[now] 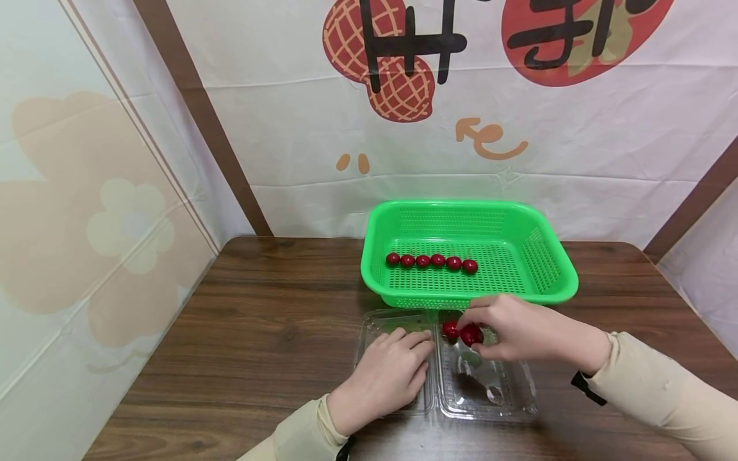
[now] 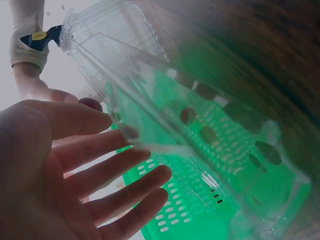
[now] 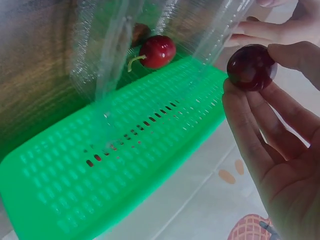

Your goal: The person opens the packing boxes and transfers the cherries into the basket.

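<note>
My right hand (image 1: 507, 328) pinches a dark red cherry (image 3: 252, 67) between thumb and fingertips, low over the right half of a clear plastic clamshell box (image 1: 481, 397). Beside it, in that half near the basket, lies another cherry (image 1: 451, 330); its green stem shows in the right wrist view. My left hand (image 1: 387, 374) is over the left half of the box, its fingertips close to the middle fold. In the left wrist view those fingers (image 2: 145, 172) are loosely spread with nothing held in them.
Behind the box stands a green perforated basket (image 1: 567, 282) with several cherries (image 1: 437, 260) in a row on its floor. All of it sits on a brown wooden table (image 1: 277, 333). A printed cloth (image 1: 288, 141) hangs along the table's back edge.
</note>
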`<act>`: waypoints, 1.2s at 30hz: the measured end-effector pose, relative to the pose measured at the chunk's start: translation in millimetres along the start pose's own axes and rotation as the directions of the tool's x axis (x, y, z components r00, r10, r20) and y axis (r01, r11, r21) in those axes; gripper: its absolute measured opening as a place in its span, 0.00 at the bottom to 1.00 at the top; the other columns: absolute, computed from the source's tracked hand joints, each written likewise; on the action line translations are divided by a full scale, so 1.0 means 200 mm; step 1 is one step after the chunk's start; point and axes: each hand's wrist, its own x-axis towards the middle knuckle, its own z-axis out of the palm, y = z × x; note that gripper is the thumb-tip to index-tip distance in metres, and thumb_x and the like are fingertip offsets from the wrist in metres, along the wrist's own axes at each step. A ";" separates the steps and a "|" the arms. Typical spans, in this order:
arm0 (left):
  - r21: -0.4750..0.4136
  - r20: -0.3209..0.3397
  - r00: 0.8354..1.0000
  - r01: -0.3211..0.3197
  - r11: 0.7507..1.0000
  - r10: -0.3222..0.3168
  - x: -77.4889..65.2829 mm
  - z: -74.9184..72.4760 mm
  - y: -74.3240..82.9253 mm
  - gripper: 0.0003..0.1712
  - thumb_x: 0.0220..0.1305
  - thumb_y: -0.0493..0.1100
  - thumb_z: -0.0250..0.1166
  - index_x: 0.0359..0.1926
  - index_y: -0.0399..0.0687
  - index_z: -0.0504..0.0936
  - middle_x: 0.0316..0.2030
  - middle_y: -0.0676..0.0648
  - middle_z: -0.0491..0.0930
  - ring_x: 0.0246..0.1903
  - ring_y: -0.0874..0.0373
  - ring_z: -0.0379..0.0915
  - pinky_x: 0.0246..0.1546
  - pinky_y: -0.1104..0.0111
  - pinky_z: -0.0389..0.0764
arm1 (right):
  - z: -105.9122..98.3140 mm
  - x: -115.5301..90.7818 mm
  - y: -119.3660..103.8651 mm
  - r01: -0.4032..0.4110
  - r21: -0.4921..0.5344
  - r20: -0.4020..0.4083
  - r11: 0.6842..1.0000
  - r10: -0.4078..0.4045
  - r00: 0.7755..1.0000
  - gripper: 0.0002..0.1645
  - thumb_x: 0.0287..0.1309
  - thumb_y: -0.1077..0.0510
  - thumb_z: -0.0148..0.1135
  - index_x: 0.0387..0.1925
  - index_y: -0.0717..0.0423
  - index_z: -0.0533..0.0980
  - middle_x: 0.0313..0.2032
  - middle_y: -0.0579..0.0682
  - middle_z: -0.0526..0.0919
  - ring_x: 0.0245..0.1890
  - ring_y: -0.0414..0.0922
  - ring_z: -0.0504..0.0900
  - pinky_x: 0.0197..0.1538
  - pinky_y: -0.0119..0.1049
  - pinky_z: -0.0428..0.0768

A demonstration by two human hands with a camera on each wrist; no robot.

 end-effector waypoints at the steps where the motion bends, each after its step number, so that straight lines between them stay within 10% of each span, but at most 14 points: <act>1: 0.001 -0.001 1.000 0.000 1.000 0.000 0.00 0.00 0.00 0.16 0.55 0.46 0.59 0.45 0.49 0.82 0.47 0.51 0.81 0.39 0.56 0.73 0.33 0.65 0.76 | -0.01 0.00 0.00 0.005 -0.003 -0.007 1.000 -0.005 1.000 0.15 0.40 0.57 0.65 0.36 0.52 0.80 0.32 0.40 0.80 0.29 0.31 0.75 0.31 0.27 0.78; 36: -0.003 -0.003 1.000 0.007 1.000 -0.007 -0.01 -0.01 0.00 0.16 0.55 0.46 0.60 0.44 0.50 0.83 0.48 0.51 0.81 0.39 0.57 0.73 0.32 0.66 0.76 | -0.20 0.09 0.15 0.002 -0.059 -0.050 0.998 -0.005 0.999 0.11 0.42 0.60 0.65 0.34 0.54 0.80 0.31 0.43 0.80 0.28 0.35 0.76 0.29 0.33 0.79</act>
